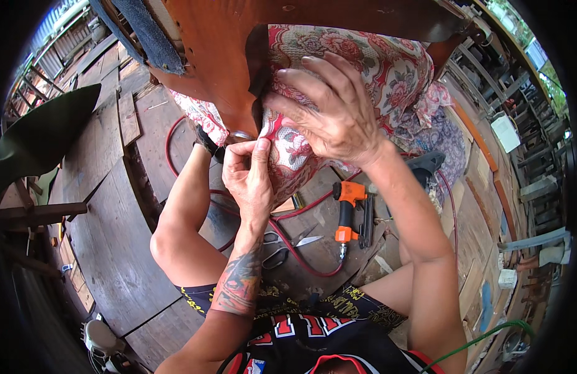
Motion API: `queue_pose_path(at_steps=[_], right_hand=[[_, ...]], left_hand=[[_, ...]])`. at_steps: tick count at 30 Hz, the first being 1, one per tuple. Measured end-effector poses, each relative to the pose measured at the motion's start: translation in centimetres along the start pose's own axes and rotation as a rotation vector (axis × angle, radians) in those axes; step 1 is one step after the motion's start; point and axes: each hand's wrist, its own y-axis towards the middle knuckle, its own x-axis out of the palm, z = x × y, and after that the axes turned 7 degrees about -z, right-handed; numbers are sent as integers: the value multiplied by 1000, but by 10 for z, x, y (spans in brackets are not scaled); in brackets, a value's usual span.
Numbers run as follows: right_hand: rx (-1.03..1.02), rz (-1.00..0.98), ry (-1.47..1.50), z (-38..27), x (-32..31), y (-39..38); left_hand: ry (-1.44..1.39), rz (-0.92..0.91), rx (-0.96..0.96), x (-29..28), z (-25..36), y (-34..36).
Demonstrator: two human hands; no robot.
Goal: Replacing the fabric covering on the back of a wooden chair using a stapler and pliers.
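Observation:
Red and white floral fabric (pixel 394 84) drapes over and around a brown wooden furniture piece (pixel 207 43) in front of me. My left hand (pixel 248 174) pinches the fabric's edge between thumb and fingers, close to the lower tip of the brown panel. Just to its right, my right hand (pixel 335 115) lies over the fabric with its fingers stretched out and a little apart. A dark strip (pixel 257 68) runs along the panel's edge beside the cloth.
An orange and black air stapler (pixel 351 215) lies on the wooden floor (pixel 104 237), joined to a red hose (pixel 304 267). Scissors (pixel 288 246) rest left of it. Dark green sheet material (pixel 48 134) stands at the left; planks and a white box (pixel 505 132) are at the right.

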Motion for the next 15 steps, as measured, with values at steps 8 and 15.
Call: queue_pose_path(at_steps=[8,15], right_hand=[[-169,-40,-122,7,-13,25],[-89,-41,-221,-5,-11,27]], left_hand=[[-1,7,-10,0,-1,0],[-23,13,-14,0,-4,0]])
